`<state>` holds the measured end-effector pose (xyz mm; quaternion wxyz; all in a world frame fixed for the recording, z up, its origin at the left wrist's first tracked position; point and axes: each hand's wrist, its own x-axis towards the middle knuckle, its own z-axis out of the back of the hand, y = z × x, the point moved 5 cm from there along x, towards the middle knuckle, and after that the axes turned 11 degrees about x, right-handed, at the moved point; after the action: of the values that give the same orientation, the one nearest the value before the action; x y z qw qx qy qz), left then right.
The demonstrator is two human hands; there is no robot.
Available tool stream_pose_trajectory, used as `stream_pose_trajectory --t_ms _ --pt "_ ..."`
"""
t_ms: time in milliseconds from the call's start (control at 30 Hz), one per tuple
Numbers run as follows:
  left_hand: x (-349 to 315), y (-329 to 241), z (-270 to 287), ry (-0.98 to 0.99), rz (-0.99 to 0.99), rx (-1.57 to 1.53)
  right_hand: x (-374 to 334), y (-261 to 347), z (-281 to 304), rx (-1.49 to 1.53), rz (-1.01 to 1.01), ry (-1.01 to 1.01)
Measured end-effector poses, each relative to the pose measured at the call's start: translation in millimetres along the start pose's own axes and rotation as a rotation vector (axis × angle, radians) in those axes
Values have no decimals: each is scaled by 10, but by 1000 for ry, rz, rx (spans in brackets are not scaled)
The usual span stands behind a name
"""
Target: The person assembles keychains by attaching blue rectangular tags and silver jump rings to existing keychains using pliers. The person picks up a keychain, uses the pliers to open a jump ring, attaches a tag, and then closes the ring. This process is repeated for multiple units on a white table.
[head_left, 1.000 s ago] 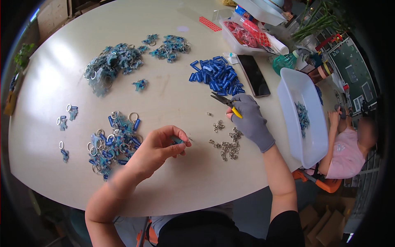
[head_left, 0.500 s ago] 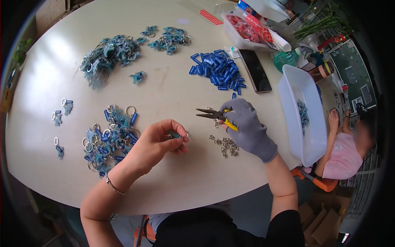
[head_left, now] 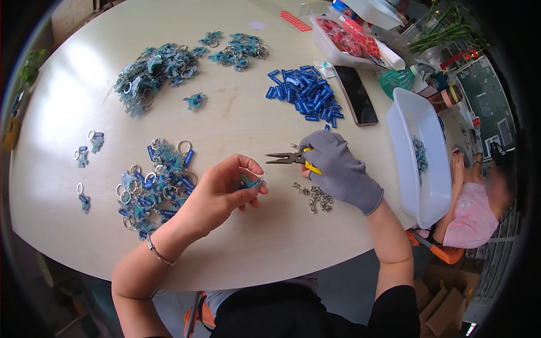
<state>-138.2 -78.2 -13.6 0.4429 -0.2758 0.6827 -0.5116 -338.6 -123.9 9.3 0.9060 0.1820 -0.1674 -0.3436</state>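
Between the bent fingers of my bare left hand is a small translucent teal charm, with a bit of metal at its tip. My right hand, in a grey glove, grips yellow-handled pliers. Their dark jaws point left, a little above and apart from the charm. Small metal clasps lie beside the gloved hand. To the left of my bare hand spreads a heap of finished-looking keychains with rings, blue tags and teal charms. Beyond the pliers is a pile of blue tags.
A larger heap of teal charms lies far left, and a few single keychains sit near the left edge. A black phone, a white bin and a tub of red packets line the right side. Another person sits beyond.
The charm shows more between my left fingers, which have shifted slightly right. The pliers have levelled out and their jaws look more closed. The whole view has moved slightly.
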Motion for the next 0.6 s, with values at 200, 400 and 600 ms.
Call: stream_pose_trajectory --t_ms 200,400,600 --pt "-43 -107 -38 18 -23 8 -41 182 91 345 -130 -97" --pt "-78 -111 -84 49 -67 -139 1 514 108 660 -161 -131" --pt "-115 -117 -78 177 -60 -260 25 674 147 608 -35 -184"
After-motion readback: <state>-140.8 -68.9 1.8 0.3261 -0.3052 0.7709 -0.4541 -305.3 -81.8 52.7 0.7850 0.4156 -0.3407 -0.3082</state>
